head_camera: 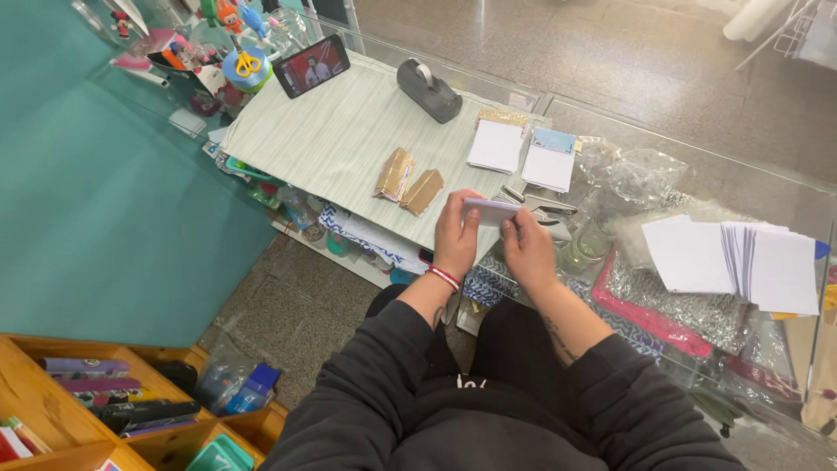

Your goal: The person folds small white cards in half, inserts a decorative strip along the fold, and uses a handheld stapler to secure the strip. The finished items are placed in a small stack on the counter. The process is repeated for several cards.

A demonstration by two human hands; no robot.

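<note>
Black sleeves lead to both hands, whose fingers pinch 1 small pale lilac card [490,210]: left hand [457,234] at its left end, right hand [528,251] at its right, above the glass table [697,148] edge. Beyond lie a striped green cloth mat [349,131], 2 gold paper packets [408,181], and grey tiled floor [628,52].

Open mat [323,131] stretch left of gold packets [408,181]: free passage there. Tape dispenser [429,90] blocks far edge; phone [311,66] at far left corner. White card stacks [521,155] just beyond hole punch [545,208], narrow gap between. Right side of desk [697,157] crowded: plastic bags [636,174], paper stack [741,262].
</note>
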